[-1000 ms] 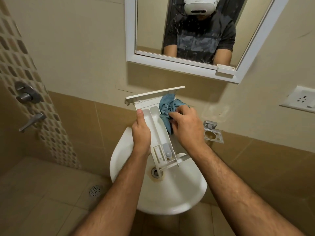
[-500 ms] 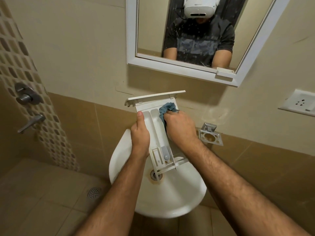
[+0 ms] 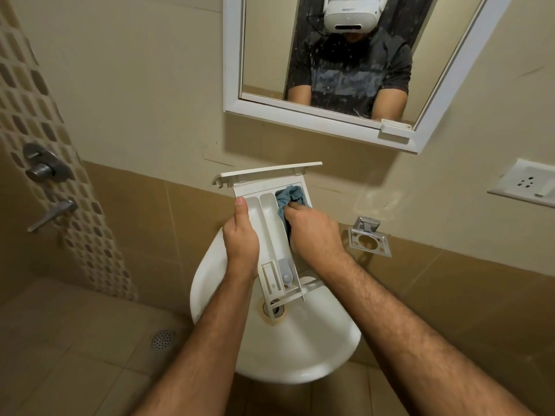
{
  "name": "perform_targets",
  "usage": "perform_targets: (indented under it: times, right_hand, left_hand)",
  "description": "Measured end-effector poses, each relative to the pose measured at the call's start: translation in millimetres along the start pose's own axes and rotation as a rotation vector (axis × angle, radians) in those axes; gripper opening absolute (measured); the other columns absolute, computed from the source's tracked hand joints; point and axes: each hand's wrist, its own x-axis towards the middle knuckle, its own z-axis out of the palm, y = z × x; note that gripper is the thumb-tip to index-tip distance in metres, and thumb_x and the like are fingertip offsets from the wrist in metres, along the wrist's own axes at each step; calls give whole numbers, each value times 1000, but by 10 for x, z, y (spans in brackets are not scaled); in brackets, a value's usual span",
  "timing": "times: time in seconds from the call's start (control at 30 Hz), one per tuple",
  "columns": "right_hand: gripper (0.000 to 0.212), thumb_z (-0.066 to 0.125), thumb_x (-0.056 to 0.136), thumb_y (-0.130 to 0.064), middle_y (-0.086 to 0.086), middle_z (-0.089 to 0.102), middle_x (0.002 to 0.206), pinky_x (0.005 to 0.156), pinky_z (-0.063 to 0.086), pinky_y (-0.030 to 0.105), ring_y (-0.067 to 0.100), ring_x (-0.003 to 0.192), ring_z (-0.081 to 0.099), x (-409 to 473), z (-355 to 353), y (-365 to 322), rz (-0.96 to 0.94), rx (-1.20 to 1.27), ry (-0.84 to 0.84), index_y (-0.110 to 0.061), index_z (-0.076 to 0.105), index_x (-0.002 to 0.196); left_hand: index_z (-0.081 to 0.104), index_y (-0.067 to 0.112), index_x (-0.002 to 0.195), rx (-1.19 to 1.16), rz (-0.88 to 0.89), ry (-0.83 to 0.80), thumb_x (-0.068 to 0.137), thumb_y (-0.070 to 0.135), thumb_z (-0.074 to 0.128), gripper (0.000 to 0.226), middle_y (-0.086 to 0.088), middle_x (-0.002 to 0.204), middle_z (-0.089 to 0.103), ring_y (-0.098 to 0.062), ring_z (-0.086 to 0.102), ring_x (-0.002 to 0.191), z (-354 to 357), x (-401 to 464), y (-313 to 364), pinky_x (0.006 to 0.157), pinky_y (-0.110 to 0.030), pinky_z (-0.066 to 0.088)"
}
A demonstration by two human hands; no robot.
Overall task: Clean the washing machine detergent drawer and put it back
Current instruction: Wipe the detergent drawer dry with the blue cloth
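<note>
White plastic detergent drawer (image 3: pixel 271 232) held above the white ceramic wall basin (image 3: pixel 300 349), front panel pointing away toward the wall, back end tilted down over the drain hole (image 3: pixel 274 310). Left hand (image 3: pixel 241 241) grips the drawer's left side wall, thumb laid straight along the top edge of the left compartment, fingers wrapped underneath and out of sight. Right hand (image 3: pixel 312 232) clutches a crumpled blue cloth (image 3: pixel 289 197) and presses it into the right compartment near the front panel; part of the cloth shows beyond the fingertips, the rest is hidden under the palm. Middle compartment bare, white. Grey siphon cap (image 3: pixel 286 270) sits at the rear of the drawer, next to a small white rectangular insert (image 3: pixel 271 277). Rust-coloured stain rings the drain.

White-framed wall mirror (image 3: pixel 345 85) above the basin reflects the person's dark patterned T-shirt and a white headset. Chrome holder bracket (image 3: pixel 369 237) on the wall just right of the basin. White wall socket plate (image 3: pixel 525 183) far right. Chrome shower mixer knob (image 3: pixel 45 166) and lever tap (image 3: pixel 54 214) on the patterned tile strip at left. Round floor drain grate (image 3: pixel 162 339) on the beige floor tiles, left of the basin.
</note>
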Motion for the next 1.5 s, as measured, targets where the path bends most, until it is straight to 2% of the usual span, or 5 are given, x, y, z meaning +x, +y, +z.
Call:
perform_targets:
  times: [0.6, 0.83, 1.17, 1.3, 1.5]
  right_hand:
    - [11, 55, 85, -14, 2, 62, 75, 55, 31, 28, 24, 64, 51, -454, 258, 164, 48, 122, -145, -19, 55, 74]
    - [19, 50, 81, -5, 8, 64, 83, 64, 48, 36, 25, 76, 58, -472, 17, 326, -5, 305, -177, -6, 68, 87]
    - [44, 51, 70, -12, -5, 76, 90, 75, 59, 35, 14, 86, 71, -303, -313, 355, 172, 1013, 78, -19, 75, 106]
    - [37, 49, 79, 1, 8, 75, 92, 70, 57, 36, 27, 87, 71, -159, -321, 250, 185, 1300, 220, -13, 76, 102]
    - [28, 46, 91, -1, 14, 73, 91, 74, 58, 54, 27, 85, 70, -127, -153, 108, 330, 1255, 95, -9, 73, 96]
  left_hand:
    - [30, 22, 66, 65, 96, 34, 100, 54, 40, 48, 17, 45, 26, -1, 29, 43, 15, 53, -33, 42, -10, 30]
    - [51, 35, 78, 8, 9, 28, 102, 51, 38, 31, 25, 59, 55, 20, 51, 52, 56, 40, -93, 50, 5, 33]
    - [65, 17, 116, -68, -43, 14, 102, 48, 39, 43, 13, 102, 70, 0, 63, 98, 73, -25, -139, 95, -20, 45]
    - [56, 31, 99, -29, -41, -1, 101, 49, 42, 22, 29, 81, 58, 25, 54, 70, 115, -77, -120, 68, 2, 36]
    - [67, 9, 110, 8, -3, 21, 100, 51, 42, 50, 0, 103, 69, -14, 61, 101, 114, -100, -85, 92, -28, 45]
